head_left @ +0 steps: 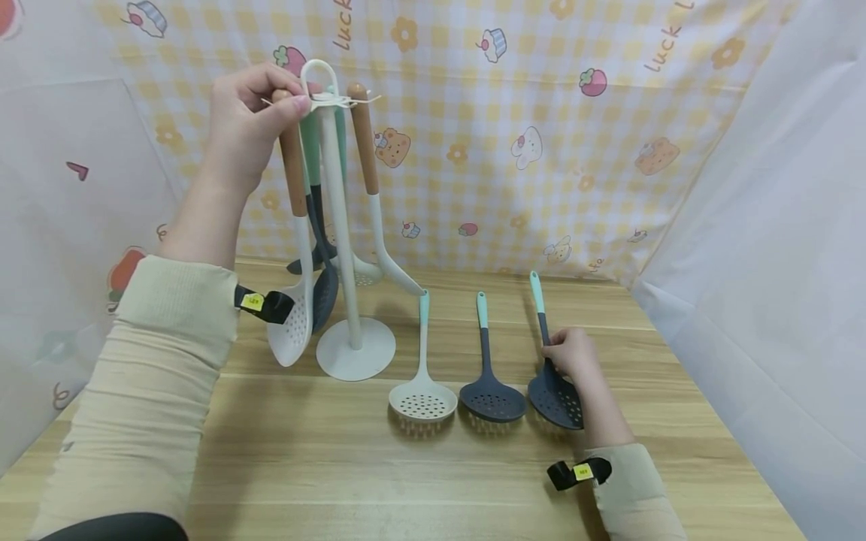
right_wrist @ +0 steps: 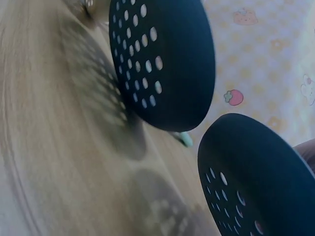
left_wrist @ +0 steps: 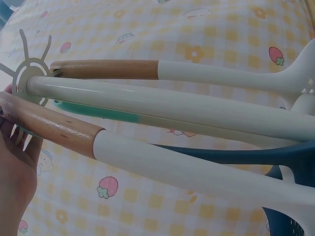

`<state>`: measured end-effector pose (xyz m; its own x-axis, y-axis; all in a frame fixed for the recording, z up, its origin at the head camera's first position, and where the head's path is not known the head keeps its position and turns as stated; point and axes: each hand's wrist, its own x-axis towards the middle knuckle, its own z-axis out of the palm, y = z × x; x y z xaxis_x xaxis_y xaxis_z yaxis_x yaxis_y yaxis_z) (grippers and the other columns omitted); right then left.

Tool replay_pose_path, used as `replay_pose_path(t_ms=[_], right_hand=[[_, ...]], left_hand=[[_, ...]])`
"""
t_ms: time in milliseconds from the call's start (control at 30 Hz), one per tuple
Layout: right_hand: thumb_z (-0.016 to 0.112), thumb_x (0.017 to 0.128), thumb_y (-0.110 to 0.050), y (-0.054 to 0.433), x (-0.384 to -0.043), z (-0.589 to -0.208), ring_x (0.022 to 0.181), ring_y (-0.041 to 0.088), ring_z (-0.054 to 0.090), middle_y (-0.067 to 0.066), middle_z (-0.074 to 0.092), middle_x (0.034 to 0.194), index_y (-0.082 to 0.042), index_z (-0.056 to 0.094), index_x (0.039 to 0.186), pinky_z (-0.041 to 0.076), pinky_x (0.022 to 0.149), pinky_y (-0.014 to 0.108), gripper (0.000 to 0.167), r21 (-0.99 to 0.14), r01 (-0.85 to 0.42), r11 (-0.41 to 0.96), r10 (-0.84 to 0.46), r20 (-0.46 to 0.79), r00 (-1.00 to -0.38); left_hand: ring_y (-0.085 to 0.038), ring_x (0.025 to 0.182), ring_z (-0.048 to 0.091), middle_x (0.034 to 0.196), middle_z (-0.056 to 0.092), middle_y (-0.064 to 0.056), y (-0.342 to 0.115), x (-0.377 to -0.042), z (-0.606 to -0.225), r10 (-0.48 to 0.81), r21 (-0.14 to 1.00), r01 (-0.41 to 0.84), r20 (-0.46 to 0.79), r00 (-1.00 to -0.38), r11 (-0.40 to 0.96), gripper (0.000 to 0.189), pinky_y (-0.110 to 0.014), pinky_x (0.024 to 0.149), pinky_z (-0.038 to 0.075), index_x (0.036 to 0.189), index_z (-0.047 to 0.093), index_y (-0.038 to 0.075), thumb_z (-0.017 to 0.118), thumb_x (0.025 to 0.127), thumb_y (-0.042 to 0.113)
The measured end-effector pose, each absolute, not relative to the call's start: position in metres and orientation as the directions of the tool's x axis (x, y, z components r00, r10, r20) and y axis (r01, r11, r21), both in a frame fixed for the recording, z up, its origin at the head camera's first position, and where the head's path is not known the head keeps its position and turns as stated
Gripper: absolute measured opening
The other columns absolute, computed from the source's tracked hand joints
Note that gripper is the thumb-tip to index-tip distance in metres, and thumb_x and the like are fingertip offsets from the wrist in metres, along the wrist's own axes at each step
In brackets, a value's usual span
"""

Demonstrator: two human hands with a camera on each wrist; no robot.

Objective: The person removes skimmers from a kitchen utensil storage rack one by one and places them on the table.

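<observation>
My left hand (head_left: 250, 124) pinches the hooked top of a white utensil stand (head_left: 341, 225), close to a hanging white skimmer's wooden handle (left_wrist: 54, 120). Another white utensil with a wooden handle (head_left: 365, 143) hangs on the stand's right side. Behind the post hang green-handled utensils, partly hidden, one with a dark perforated head (head_left: 325, 300). At the right, my right hand (head_left: 573, 352) grips the neck of a dark skimmer (head_left: 556, 398) with a mint handle tip. Its perforated head shows large in the right wrist view, at lower right.
To the left of the gripped skimmer lie a dark skimmer (head_left: 492, 398) and a white skimmer (head_left: 422, 402), both with mint handle ends. The stand's round base (head_left: 365, 361) rests on the wooden table (head_left: 379, 488). A patterned cloth (head_left: 460, 188) rises behind.
</observation>
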<state>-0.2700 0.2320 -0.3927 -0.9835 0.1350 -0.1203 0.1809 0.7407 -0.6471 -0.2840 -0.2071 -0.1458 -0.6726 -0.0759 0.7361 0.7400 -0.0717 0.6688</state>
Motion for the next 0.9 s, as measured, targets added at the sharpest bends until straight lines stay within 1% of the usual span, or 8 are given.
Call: replay_pose_path(t_ms=[233, 533, 900], right_hand=[[0.068, 0.085, -0.006, 0.234, -0.274, -0.402, 0.063, 0.02, 0.06, 0.02, 0.061, 0.091, 0.009, 0.063, 0.1, 0.053, 0.054, 0.03, 0.021, -0.644, 0.194, 0.74, 0.139, -0.136, -0.981], [0.07, 0.082, -0.006, 0.235, -0.276, -0.408, 0.058, 0.016, 0.057, 0.015, 0.061, 0.082, 0.007, 0.065, 0.093, 0.051, 0.052, 0.028, 0.017, -0.631, 0.208, 0.747, 0.149, -0.146, -0.978], [0.072, 0.079, -0.007, 0.234, -0.278, -0.412, 0.055, 0.015, 0.053, 0.012, 0.059, 0.076, 0.006, 0.065, 0.093, 0.048, 0.048, 0.027, 0.02, -0.628, 0.199, 0.752, 0.15, -0.13, -0.98]], left_hand=[[-0.021, 0.088, 0.058, 0.076, 0.057, -0.006, -0.207, -0.284, -0.146, -0.079, 0.672, 0.737, 0.733, -0.676, -0.072, 0.007, -0.026, 0.067, 0.034, 0.072, 0.067, -0.004, 0.062, 0.075, -0.002], [-0.022, 0.09, 0.06, 0.075, 0.056, -0.007, -0.207, -0.283, -0.146, -0.078, 0.673, 0.735, 0.731, -0.678, -0.082, 0.006, -0.026, 0.068, 0.035, 0.072, 0.067, -0.006, 0.062, 0.075, -0.002], [-0.022, 0.091, 0.06, 0.077, 0.058, -0.008, -0.208, -0.284, -0.146, -0.078, 0.671, 0.737, 0.733, -0.676, -0.078, 0.006, -0.026, 0.069, 0.036, 0.071, 0.067, -0.003, 0.063, 0.074, -0.002]])
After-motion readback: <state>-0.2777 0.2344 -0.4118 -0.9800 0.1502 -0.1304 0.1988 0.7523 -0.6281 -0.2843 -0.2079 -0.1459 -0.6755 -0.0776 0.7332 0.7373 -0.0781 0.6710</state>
